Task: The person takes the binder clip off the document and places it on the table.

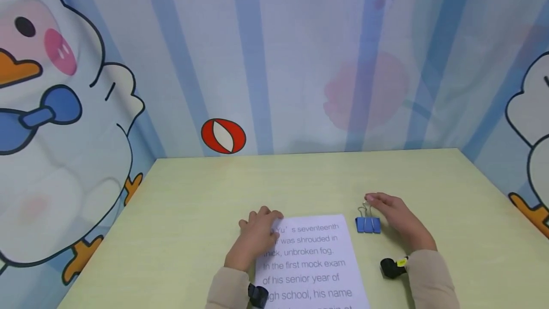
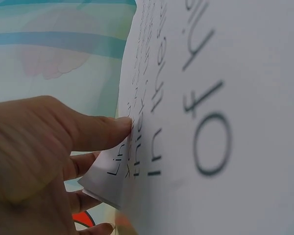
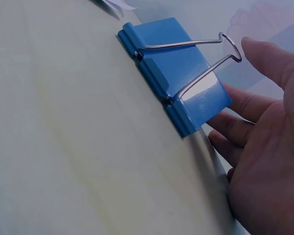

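Printed sheets of white paper (image 1: pixel 306 271) lie on the table. At their top left corner, my left hand (image 1: pixel 256 236) pinches the paper. The left wrist view shows the thumb (image 2: pixel 100 132) on the printed face and the other fingers behind the sheets. To the right of the paper is a blue binder clip (image 1: pixel 368 225) with silver wire handles. My right hand (image 1: pixel 396 214) is around the clip's far side. In the right wrist view, the thumb is just short of the near handle (image 3: pixel 206 81), and the fingers (image 3: pixel 240 115) are partly hidden behind the clip (image 3: pixel 166 54).
The pale yellow table (image 1: pixel 206 185) stretches to a cartoon-printed backdrop (image 1: pixel 296 61) at the back and sides. A black wrist camera (image 1: pixel 392 268) is at the right sleeve, and another (image 1: pixel 258 295) at the left sleeve overlaps the paper's left edge.
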`<state>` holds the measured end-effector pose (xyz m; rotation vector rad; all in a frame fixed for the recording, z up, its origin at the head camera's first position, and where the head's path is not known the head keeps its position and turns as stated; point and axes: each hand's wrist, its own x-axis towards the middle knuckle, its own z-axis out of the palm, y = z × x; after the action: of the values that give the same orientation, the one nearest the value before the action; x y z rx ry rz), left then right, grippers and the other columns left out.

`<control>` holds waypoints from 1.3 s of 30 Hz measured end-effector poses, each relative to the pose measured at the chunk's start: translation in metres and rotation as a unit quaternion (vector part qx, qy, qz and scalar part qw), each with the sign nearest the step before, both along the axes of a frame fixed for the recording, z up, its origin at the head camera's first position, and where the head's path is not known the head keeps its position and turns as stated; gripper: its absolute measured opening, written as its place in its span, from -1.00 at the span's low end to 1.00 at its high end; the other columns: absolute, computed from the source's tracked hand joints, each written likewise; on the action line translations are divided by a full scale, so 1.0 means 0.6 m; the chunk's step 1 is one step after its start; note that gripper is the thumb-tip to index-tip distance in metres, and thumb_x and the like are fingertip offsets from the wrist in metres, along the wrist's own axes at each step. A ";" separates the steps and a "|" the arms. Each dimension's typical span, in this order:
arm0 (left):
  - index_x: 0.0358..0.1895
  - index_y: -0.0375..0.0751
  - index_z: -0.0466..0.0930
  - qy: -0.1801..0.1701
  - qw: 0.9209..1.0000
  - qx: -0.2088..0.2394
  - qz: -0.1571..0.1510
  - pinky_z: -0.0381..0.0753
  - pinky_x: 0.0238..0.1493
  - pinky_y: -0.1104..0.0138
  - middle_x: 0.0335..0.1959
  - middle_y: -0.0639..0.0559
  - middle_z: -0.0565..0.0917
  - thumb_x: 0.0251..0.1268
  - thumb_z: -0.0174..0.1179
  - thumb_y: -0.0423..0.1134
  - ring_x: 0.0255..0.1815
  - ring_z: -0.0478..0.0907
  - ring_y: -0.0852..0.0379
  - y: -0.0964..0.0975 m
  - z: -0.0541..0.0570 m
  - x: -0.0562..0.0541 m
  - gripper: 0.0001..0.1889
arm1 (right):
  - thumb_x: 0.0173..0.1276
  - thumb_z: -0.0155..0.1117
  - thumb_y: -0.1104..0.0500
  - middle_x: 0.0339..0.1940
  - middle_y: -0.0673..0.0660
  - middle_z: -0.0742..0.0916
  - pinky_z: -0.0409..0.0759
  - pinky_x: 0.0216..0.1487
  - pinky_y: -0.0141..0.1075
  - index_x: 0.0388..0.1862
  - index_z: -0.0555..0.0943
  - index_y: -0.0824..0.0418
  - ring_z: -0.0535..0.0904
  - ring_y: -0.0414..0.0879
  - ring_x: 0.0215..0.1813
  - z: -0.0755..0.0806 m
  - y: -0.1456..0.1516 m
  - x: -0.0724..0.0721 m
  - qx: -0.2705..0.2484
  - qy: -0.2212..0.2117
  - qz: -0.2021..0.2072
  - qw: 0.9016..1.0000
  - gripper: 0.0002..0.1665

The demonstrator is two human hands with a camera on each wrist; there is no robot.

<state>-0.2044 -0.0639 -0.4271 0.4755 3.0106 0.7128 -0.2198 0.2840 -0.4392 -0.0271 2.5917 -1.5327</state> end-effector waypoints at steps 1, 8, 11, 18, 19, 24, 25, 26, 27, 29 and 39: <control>0.19 -0.12 0.62 0.002 1.000 0.001 0.001 0.25 0.02 -0.14 0.08 -0.12 0.54 0.28 0.35 -0.35 0.01 0.39 -0.13 0.001 0.000 0.000 -0.60 | 0.62 -0.04 -0.20 0.50 0.48 0.31 -0.03 0.44 0.32 0.44 0.35 0.45 0.01 0.44 0.55 0.001 0.001 0.000 -0.001 0.001 -0.001 1.000 -0.21; 0.20 -0.09 0.59 0.020 1.000 0.009 0.010 0.27 0.01 -0.13 0.06 -0.14 0.53 0.22 0.38 -0.39 0.01 0.38 -0.13 0.006 0.000 -0.001 -0.55 | 0.60 -0.03 -0.23 0.53 0.46 0.28 -0.09 0.45 0.33 0.47 0.34 0.41 -0.04 0.42 0.57 -0.001 0.006 0.003 -0.019 -0.009 -0.002 1.000 -0.19; 0.19 -0.06 0.56 0.029 0.999 0.008 0.013 0.28 0.01 -0.13 0.07 -0.13 0.52 0.17 0.41 -0.40 0.03 0.38 -0.14 0.006 0.002 -0.001 -0.51 | 0.58 -0.03 -0.27 0.56 0.41 0.26 -0.15 0.45 0.33 0.49 0.33 0.35 -0.08 0.39 0.59 -0.004 0.008 0.006 -0.033 -0.012 -0.005 0.999 -0.16; 0.16 -0.07 0.57 0.036 0.999 0.011 0.012 0.31 0.01 -0.14 0.08 -0.13 0.54 0.18 0.42 -0.35 0.03 0.41 -0.14 -0.003 0.006 -0.004 -0.54 | 0.59 -0.10 -0.30 0.54 0.32 0.34 -0.13 0.48 0.27 0.45 0.42 0.29 -0.02 0.30 0.61 0.004 0.022 0.015 -0.048 0.024 -0.019 0.998 -0.20; 0.17 -0.07 0.56 0.037 0.999 0.011 0.014 0.32 0.02 -0.15 0.09 -0.13 0.54 0.20 0.41 -0.33 0.04 0.42 -0.15 -0.005 0.007 -0.005 -0.55 | 0.60 -0.12 -0.30 0.54 0.32 0.34 -0.12 0.49 0.26 0.45 0.42 0.30 -0.02 0.29 0.61 0.008 0.023 0.017 -0.048 0.029 -0.022 0.998 -0.20; 0.20 -0.07 0.56 0.032 0.999 0.020 0.027 0.30 0.06 -0.19 0.16 -0.15 0.53 0.34 0.34 -0.19 0.13 0.42 -0.20 -0.013 0.015 -0.008 -0.61 | 0.60 -0.14 -0.31 0.55 0.36 0.31 -0.10 0.49 0.24 0.46 0.37 0.36 -0.03 0.30 0.61 0.023 0.025 0.024 -0.059 0.027 -0.032 0.997 -0.16; 0.20 -0.06 0.57 0.028 0.999 0.023 0.030 0.29 0.07 -0.20 0.17 -0.16 0.53 0.35 0.33 -0.16 0.15 0.41 -0.20 -0.014 0.017 -0.009 -0.62 | 0.60 -0.14 -0.31 0.55 0.36 0.30 -0.10 0.49 0.25 0.46 0.36 0.37 -0.03 0.30 0.61 0.026 0.025 0.024 -0.060 0.023 -0.033 0.997 -0.15; 0.20 -0.06 0.58 0.025 0.999 0.026 0.032 0.28 0.09 -0.21 0.17 -0.16 0.53 0.36 0.32 -0.13 0.16 0.40 -0.22 -0.015 0.018 -0.010 -0.62 | 0.61 -0.14 -0.30 0.55 0.37 0.29 -0.11 0.49 0.25 0.47 0.35 0.38 -0.04 0.30 0.61 0.028 0.025 0.024 -0.061 0.018 -0.033 0.997 -0.15; 0.19 -0.06 0.58 0.022 0.999 0.029 0.034 0.27 0.10 -0.22 0.18 -0.17 0.53 0.37 0.32 -0.10 0.17 0.39 -0.22 -0.016 0.019 -0.011 -0.62 | 0.61 -0.13 -0.30 0.56 0.37 0.28 -0.11 0.49 0.25 0.48 0.34 0.38 -0.05 0.30 0.61 0.029 0.024 0.023 -0.063 0.012 -0.034 0.997 -0.15; 0.20 -0.06 0.60 0.020 0.999 0.031 0.041 0.25 0.12 -0.23 0.20 -0.17 0.52 0.37 0.31 -0.05 0.20 0.38 -0.24 -0.018 0.021 -0.011 -0.61 | 0.61 -0.12 -0.29 0.57 0.37 0.25 -0.13 0.48 0.26 0.49 0.32 0.37 -0.07 0.30 0.62 0.031 0.023 0.021 -0.061 -0.001 -0.036 0.998 -0.15; 0.28 -0.11 0.57 0.047 0.997 0.052 0.028 0.19 0.27 -0.26 0.31 -0.18 0.51 0.43 0.24 -0.03 0.33 0.35 -0.26 -0.030 0.045 -0.010 -0.55 | 0.63 -0.08 -0.21 0.55 0.49 0.20 -0.02 0.45 0.30 0.50 0.23 0.48 -0.05 0.42 0.57 0.067 0.012 0.017 -0.013 -0.010 -0.028 0.999 -0.15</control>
<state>-0.2107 -0.0816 -0.4002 0.4412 3.0965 0.8800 -0.2097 0.2909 -0.3992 0.0574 2.5786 -1.5774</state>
